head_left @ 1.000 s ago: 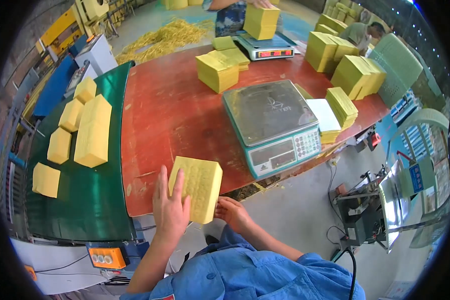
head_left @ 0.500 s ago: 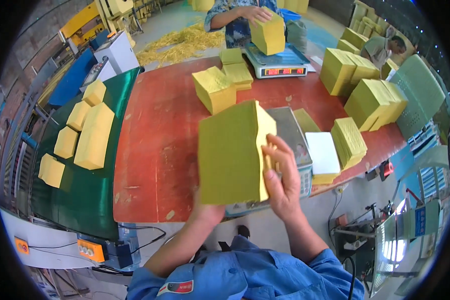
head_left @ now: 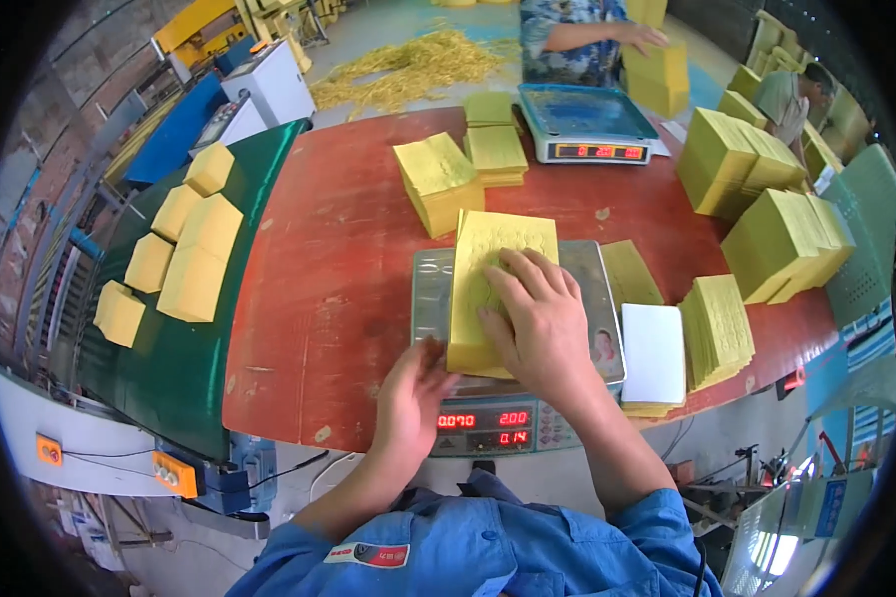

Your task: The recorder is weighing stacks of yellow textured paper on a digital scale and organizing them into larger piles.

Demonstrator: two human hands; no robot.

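A thick stack of yellow paper sheets (head_left: 480,249) lies on the steel pan of a digital scale (head_left: 607,343), its embossed top face up. My right hand (head_left: 548,323) rests on top of the stack with the fingers spread over the paper. At the stack's near left corner is my left hand (head_left: 408,398), its fingers apart and slightly blurred, holding nothing; whether the fingertips touch the paper I cannot tell. Red digits glow on the scale's display (head_left: 486,428) between my forearms.
Yellow paper stacks (head_left: 438,184) stand beyond the scale, and more (head_left: 722,164) at the right. A white-topped stack (head_left: 653,348) sits beside the scale. Across the table, a co-worker's hand (head_left: 642,37) holds a stack near a second scale (head_left: 587,114). Yellow blocks (head_left: 201,259) lie on a green belt (head_left: 174,383).
The paper stack came down from my hands onto the scale pan. My left hand left its underside; my right moved onto its top. The co-worker's stack moved off the far scale, rightward.
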